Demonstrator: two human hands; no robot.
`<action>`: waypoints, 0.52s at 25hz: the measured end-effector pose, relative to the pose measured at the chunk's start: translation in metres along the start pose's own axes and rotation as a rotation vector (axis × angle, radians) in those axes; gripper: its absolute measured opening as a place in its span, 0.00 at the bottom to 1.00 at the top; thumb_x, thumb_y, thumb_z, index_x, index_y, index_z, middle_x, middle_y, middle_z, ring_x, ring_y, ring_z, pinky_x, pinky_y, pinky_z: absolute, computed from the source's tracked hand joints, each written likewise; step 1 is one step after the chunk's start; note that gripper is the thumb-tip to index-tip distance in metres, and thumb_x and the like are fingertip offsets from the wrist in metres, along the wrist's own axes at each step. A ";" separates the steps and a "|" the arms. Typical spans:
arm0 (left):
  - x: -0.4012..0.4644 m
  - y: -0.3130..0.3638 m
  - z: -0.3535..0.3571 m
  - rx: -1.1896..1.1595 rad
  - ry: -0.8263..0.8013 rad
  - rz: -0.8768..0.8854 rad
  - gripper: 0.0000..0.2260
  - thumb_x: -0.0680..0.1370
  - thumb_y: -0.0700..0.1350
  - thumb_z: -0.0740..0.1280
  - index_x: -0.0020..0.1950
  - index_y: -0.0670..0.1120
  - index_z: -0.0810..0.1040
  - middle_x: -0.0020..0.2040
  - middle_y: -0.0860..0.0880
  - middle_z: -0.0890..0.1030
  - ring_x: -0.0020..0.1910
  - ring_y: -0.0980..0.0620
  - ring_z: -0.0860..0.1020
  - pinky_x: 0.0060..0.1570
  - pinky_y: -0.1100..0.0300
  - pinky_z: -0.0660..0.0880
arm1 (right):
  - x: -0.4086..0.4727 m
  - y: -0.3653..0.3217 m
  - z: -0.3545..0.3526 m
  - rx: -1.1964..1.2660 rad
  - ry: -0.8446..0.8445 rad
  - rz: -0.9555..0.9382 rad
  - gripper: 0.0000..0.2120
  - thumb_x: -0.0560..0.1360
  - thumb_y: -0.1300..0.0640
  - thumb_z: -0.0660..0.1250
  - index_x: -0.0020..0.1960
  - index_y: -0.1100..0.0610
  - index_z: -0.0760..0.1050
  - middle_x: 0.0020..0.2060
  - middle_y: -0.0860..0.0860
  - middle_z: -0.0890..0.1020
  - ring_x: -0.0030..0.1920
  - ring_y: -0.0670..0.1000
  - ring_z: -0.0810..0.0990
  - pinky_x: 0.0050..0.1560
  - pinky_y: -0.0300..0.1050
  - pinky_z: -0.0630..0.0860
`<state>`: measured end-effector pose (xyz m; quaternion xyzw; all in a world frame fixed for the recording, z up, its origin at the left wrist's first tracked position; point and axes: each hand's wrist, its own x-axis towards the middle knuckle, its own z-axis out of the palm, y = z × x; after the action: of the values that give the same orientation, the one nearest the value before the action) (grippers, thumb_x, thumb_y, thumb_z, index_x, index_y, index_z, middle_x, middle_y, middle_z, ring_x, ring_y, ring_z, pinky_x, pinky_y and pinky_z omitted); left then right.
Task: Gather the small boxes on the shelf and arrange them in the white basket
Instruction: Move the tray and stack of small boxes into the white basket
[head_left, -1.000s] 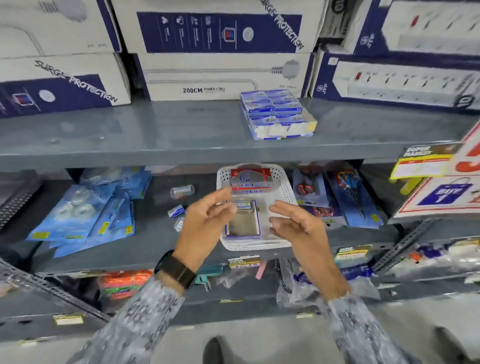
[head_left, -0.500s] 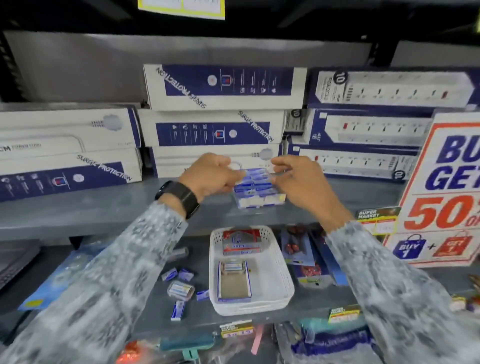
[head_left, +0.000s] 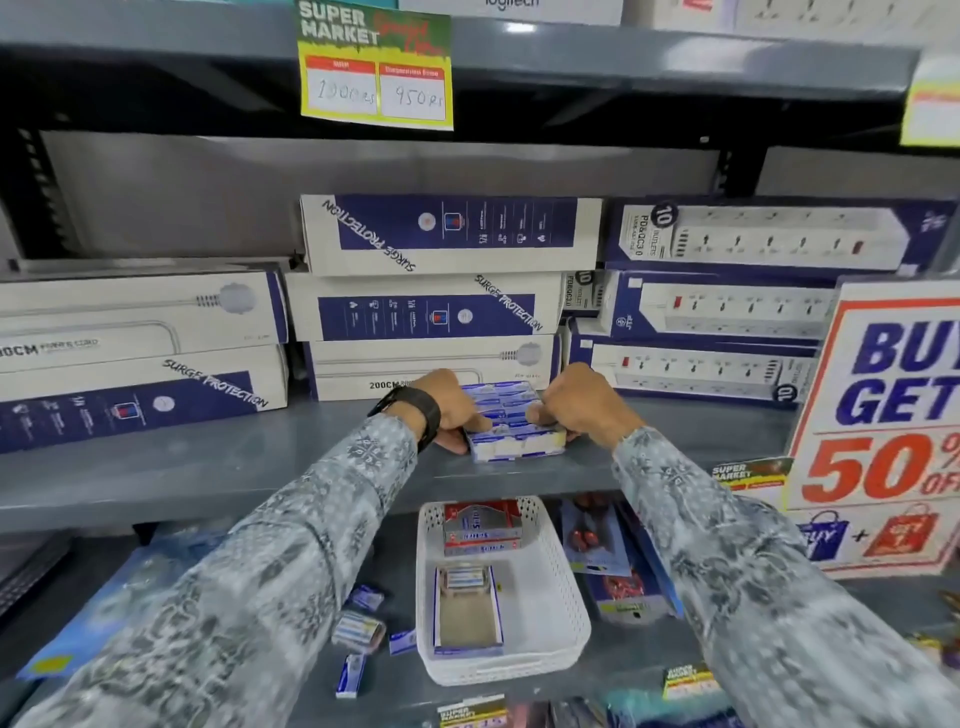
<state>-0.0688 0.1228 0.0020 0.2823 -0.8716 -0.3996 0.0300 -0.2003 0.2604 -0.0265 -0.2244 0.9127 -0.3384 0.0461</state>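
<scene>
A stack of small blue-and-white boxes (head_left: 511, 426) sits on the grey upper shelf (head_left: 208, 467). My left hand (head_left: 449, 410) grips its left side and my right hand (head_left: 576, 402) grips its right side. Below, on the lower shelf, stands the white basket (head_left: 563, 613). It holds a red box (head_left: 480, 525) at the back and an open blue-edged carton (head_left: 467, 608) in front. A few small blue boxes (head_left: 358, 631) lie loose on the lower shelf, left of the basket.
Large surge-protector cartons (head_left: 441, 312) are stacked right behind the small boxes. A "Buy 1 Get 1 50% off" sign (head_left: 883, 415) stands at the right. Blister packs of scissors (head_left: 618, 571) lie right of the basket, blue packets (head_left: 104, 613) far left.
Both hands rose from the basket to the upper shelf and closed on the sides of the blue-and-white stack. The view tilted upward.
</scene>
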 end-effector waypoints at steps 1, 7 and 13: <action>-0.002 -0.001 0.000 -0.006 0.002 0.002 0.08 0.76 0.41 0.71 0.47 0.36 0.77 0.26 0.48 0.83 0.23 0.54 0.81 0.20 0.65 0.74 | 0.000 0.001 0.002 -0.004 0.023 -0.009 0.17 0.69 0.56 0.80 0.36 0.61 0.73 0.32 0.55 0.79 0.39 0.57 0.85 0.36 0.47 0.81; -0.032 -0.024 -0.002 0.022 0.114 0.195 0.14 0.67 0.48 0.77 0.47 0.41 0.84 0.42 0.44 0.87 0.40 0.43 0.86 0.44 0.44 0.83 | -0.075 0.003 -0.001 0.073 0.204 -0.200 0.14 0.74 0.56 0.76 0.34 0.63 0.81 0.29 0.54 0.85 0.35 0.51 0.86 0.33 0.43 0.78; -0.141 -0.050 0.027 0.192 0.368 0.489 0.11 0.73 0.52 0.72 0.55 0.59 0.81 0.41 0.57 0.83 0.40 0.56 0.79 0.39 0.57 0.73 | -0.174 0.030 0.007 0.158 0.381 -0.418 0.08 0.75 0.54 0.71 0.47 0.59 0.82 0.36 0.52 0.82 0.38 0.54 0.81 0.41 0.54 0.80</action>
<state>0.0651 0.1881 -0.0276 0.1334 -0.9274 -0.2387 0.2554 -0.0544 0.3525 -0.0629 -0.3356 0.8097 -0.4467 -0.1795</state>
